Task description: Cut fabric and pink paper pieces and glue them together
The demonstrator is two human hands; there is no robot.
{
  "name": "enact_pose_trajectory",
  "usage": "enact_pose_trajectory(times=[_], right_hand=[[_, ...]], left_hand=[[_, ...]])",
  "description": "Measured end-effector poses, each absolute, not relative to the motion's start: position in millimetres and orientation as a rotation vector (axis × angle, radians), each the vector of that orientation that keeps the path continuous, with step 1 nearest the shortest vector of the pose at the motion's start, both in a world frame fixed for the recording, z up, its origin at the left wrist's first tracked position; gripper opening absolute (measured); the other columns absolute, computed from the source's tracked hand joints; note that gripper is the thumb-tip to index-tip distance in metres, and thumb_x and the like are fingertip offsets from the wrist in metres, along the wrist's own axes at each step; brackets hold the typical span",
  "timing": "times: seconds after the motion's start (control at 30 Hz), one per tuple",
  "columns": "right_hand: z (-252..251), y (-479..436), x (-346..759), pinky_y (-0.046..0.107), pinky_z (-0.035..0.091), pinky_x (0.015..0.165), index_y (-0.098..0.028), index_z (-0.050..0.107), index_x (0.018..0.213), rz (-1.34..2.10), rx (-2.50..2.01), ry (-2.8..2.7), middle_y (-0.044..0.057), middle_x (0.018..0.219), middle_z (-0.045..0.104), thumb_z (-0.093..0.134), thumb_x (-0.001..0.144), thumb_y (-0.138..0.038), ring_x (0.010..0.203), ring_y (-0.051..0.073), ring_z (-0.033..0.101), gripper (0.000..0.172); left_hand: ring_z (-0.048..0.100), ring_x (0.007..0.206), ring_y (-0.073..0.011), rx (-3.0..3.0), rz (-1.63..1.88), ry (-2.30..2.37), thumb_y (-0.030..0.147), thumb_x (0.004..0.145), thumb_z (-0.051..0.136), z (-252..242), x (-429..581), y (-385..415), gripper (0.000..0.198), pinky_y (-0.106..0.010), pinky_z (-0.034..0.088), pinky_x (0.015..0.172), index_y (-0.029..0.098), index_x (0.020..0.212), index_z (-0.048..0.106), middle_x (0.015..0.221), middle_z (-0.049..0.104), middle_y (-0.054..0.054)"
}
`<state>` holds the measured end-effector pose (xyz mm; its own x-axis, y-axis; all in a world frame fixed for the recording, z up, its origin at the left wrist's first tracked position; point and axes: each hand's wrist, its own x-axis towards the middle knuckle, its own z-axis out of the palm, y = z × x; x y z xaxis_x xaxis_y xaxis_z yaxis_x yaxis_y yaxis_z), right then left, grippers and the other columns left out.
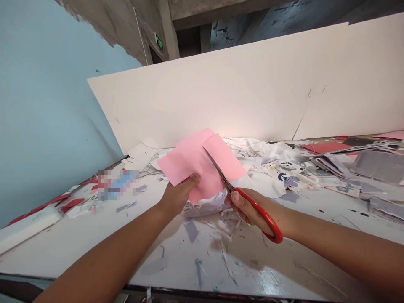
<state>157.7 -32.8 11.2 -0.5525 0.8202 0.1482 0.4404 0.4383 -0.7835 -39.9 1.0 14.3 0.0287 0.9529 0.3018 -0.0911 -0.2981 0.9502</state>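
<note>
Folded sheets of pink paper [198, 164] are held up over the table, pinched at their lower left edge by my left hand [178, 194]. My right hand [246, 208] grips a pair of scissors [252, 208] with red handles. Their steel blade [216, 166] lies across the pink paper, running up into it from the lower right. The second blade is hidden behind the paper, so I cannot tell how far the blades are apart.
The white table [189, 261] is littered with paper scraps, and floral printed sheets [288, 176] and grey and red paper pile up on the right. A white board [205, 92] stands along the back, with a pale blue wall [47, 105] at left.
</note>
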Motion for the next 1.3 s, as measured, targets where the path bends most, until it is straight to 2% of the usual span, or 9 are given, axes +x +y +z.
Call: enact_pose_trajectory(times=[0.1, 0.27, 0.47, 0.63, 0.8, 1.17, 1.3], right_hand=[[10.0, -32.2, 157.2, 0.024, 0.029, 0.045, -0.020, 0.030, 0.059, 0.929, -1.050, -2.165, -0.005, 0.050, 0.030, 0.019, 0.079, -0.065, 0.045, 0.010, 0.030, 0.050], [4.7, -31.0, 157.2, 0.027, 0.034, 0.050, -0.020, 0.035, 0.058, 0.849, -1.077, -2.142, -0.004, 0.048, 0.035, 0.014, 0.080, -0.064, 0.046, 0.011, 0.034, 0.054], [6.0, -33.6, 156.0, 0.025, 0.033, 0.044, -0.019, 0.042, 0.065, 0.900, -1.201, -2.117, -0.004, 0.046, 0.037, 0.014, 0.080, -0.065, 0.042, 0.010, 0.035, 0.056], [3.8, -33.6, 154.6, 0.025, 0.031, 0.043, -0.019, 0.039, 0.060, 0.901, -1.220, -2.100, -0.004, 0.045, 0.036, 0.013, 0.079, -0.066, 0.041, 0.010, 0.034, 0.056], [-2.7, -31.2, 154.0, 0.026, 0.031, 0.044, -0.020, 0.032, 0.054, 0.891, -1.242, -2.114, -0.004, 0.043, 0.031, 0.009, 0.079, -0.066, 0.041, 0.010, 0.031, 0.057], [-7.8, -29.3, 152.9, 0.025, 0.026, 0.046, -0.020, 0.027, 0.055, 0.820, -1.232, -2.084, -0.005, 0.046, 0.027, 0.017, 0.080, -0.064, 0.046, 0.010, 0.027, 0.051], [-5.7, -29.1, 153.9, 0.024, 0.028, 0.045, -0.020, 0.033, 0.060, 0.918, -1.098, -2.115, -0.005, 0.050, 0.032, 0.024, 0.080, -0.062, 0.046, 0.010, 0.031, 0.047]], left_hand=[[0.057, 0.094, -0.0235, 1.379, 1.424, 0.972, 0.038, 0.063, 0.067, 12.8, -41.3, 1.4, 0.038, -0.033, 0.045, 0.079, 0.015, 0.092, 0.061, 0.096, 0.064, -0.009], [0.058, 0.090, -0.0219, 1.404, 1.414, 0.980, 0.038, 0.064, 0.066, 12.0, -42.5, 0.6, 0.033, -0.033, 0.044, 0.080, 0.016, 0.088, 0.061, 0.092, 0.065, -0.007], [0.055, 0.098, -0.0238, 1.409, 1.409, 0.916, 0.038, 0.064, 0.065, 15.1, -39.9, -1.5, 0.040, -0.034, 0.043, 0.081, 0.016, 0.097, 0.060, 0.098, 0.063, -0.009], [0.055, 0.097, -0.0246, 1.354, 1.411, 0.832, 0.037, 0.063, 0.067, 10.9, -39.4, 2.5, 0.043, -0.037, 0.044, 0.082, 0.017, 0.100, 0.059, 0.098, 0.063, -0.009], [0.056, 0.097, -0.0227, 1.324, 1.414, 0.850, 0.037, 0.063, 0.067, 8.9, -41.8, 3.6, 0.034, -0.034, 0.043, 0.082, 0.017, 0.090, 0.060, 0.097, 0.063, -0.007], [0.054, 0.098, -0.0238, 1.333, 1.374, 0.763, 0.037, 0.063, 0.067, 9.5, -40.6, 2.4, 0.037, -0.036, 0.043, 0.083, 0.017, 0.094, 0.060, 0.096, 0.064, -0.008], [0.055, 0.097, -0.0235, 1.321, 1.386, 0.774, 0.034, 0.063, 0.067, 8.1, -42.4, 4.9, 0.036, -0.036, 0.044, 0.082, 0.017, 0.094, 0.060, 0.098, 0.063, -0.008]])
